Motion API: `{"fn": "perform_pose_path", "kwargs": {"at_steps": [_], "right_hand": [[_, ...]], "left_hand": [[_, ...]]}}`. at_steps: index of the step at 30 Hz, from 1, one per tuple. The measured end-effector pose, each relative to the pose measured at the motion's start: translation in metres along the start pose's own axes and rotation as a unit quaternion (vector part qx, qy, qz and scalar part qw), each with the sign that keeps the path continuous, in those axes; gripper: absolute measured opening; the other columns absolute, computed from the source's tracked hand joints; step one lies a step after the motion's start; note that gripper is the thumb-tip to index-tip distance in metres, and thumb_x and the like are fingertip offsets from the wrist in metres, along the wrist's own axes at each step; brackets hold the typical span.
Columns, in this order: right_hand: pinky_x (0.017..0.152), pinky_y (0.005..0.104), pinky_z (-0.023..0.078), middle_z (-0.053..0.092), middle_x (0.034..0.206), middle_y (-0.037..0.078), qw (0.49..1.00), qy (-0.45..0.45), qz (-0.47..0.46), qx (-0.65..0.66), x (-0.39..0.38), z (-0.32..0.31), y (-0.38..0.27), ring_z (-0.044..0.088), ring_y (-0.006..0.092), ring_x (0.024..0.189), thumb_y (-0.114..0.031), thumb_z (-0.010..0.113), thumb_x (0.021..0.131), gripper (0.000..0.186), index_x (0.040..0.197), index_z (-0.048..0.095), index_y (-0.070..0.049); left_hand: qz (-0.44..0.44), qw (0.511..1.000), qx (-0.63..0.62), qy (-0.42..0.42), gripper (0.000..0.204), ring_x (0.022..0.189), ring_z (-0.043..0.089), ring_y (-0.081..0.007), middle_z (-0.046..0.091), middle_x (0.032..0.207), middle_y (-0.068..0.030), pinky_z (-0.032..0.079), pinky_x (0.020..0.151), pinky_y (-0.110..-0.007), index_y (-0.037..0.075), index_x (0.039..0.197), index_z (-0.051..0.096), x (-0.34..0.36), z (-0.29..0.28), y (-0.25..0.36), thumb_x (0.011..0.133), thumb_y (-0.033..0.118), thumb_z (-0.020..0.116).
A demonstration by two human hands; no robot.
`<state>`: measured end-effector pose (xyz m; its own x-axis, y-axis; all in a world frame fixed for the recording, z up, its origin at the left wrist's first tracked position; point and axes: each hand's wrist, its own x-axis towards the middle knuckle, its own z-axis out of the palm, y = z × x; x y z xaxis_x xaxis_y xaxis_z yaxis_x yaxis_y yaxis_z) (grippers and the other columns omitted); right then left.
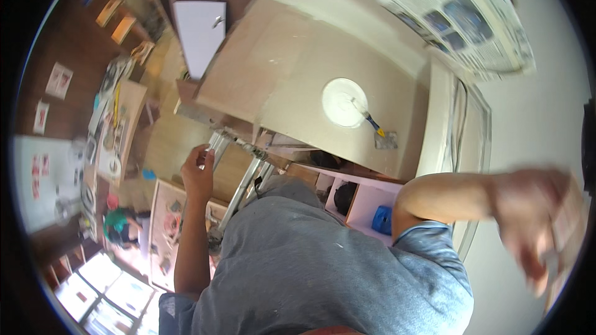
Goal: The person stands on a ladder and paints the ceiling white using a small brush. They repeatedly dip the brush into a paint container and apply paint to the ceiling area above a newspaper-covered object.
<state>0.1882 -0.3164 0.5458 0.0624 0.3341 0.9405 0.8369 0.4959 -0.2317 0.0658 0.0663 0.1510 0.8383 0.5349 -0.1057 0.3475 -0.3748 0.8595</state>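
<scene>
My right hand (528,211) is lifted at the right beside the pale wall. Motion smears it, but its fingers are bent around a flat, brownish piece (568,226) whose kind I cannot make out. On the left, my left hand (200,170) is raised by the top of a metal ladder (217,142), its fingers curled together. Something small and pale shows at its fingertips, too small to name. In front of me, a round tub of white paste (340,110) stands on a beige top surface (292,80). A blue-and-yellow-handled tool (372,123) leans over its rim, beside a grey square blade (386,141).
Newspaper sheets (459,15) cover part of the wall at upper right. Below the surface's front edge are open shelves (372,201) with a blue object (382,219). Far below left, a person in green (118,223) is near worktables (124,124). A white door panel (202,34) stands beyond.
</scene>
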Motion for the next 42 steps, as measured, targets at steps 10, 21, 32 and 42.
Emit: {"fn": "perform_pose_path", "kwargs": {"at_steps": [10, 21, 32, 42], "right_hand": [[0.112, 0.0489, 0.051, 0.073, 0.133, 0.023, 0.600, 0.005, 0.650, -0.466, -0.365, -0.039, 0.101, 0.066, 0.0442, 0.124, -0.010, 0.082, 0.086, 0.060, 0.144, 0.068, -0.005], [0.108, 0.0565, 0.048, 0.070, 0.124, 0.016, 0.522, -0.024, 0.653, -0.548, -0.467, -0.030, 0.104, 0.064, 0.0402, 0.121, -0.015, 0.080, 0.089, 0.041, 0.129, 0.075, -0.012], [0.076, 0.0388, 0.055, 0.072, 0.101, 0.013, 0.623, 0.164, 0.626, -0.440, -0.426, -0.035, 0.078, 0.069, 0.0274, 0.086, -0.011, 0.090, 0.083, 0.029, 0.111, 0.084, -0.006], [0.075, 0.0263, 0.052, 0.070, 0.089, 0.002, 0.587, 0.489, 0.578, -0.286, -0.389, -0.030, 0.080, 0.066, 0.0095, 0.083, 0.002, 0.085, 0.086, 0.020, 0.105, 0.077, 0.001]], "left_hand": [[0.116, 0.944, 0.133, -0.277, 0.037, 0.082, 0.072, -0.0414, 0.074, 0.088, -0.0242, 0.056, 0.079, -0.051, -0.001, 0.094, 0.078, 0.080, 0.083, 0.041, 0.099, 0.036, 0.075], [0.122, 0.960, 0.177, -0.178, 0.036, 0.059, 0.067, -0.0333, 0.067, 0.065, -0.0189, 0.053, 0.062, -0.044, -0.002, 0.076, 0.073, 0.066, 0.086, 0.049, 0.090, 0.030, 0.085], [0.152, 0.942, 0.183, -0.236, 0.026, 0.066, 0.071, -0.0301, 0.071, 0.071, -0.0178, 0.054, 0.064, -0.043, 0.002, 0.080, 0.076, 0.087, 0.092, 0.059, 0.092, 0.024, 0.080], [0.335, 0.891, 0.294, -0.086, 0.058, 0.136, 0.052, -0.0445, 0.054, 0.152, -0.0238, 0.042, 0.115, -0.054, 0.004, 0.147, 0.060, 0.197, 0.180, 0.071, 0.099, 0.033, 0.075]]}}
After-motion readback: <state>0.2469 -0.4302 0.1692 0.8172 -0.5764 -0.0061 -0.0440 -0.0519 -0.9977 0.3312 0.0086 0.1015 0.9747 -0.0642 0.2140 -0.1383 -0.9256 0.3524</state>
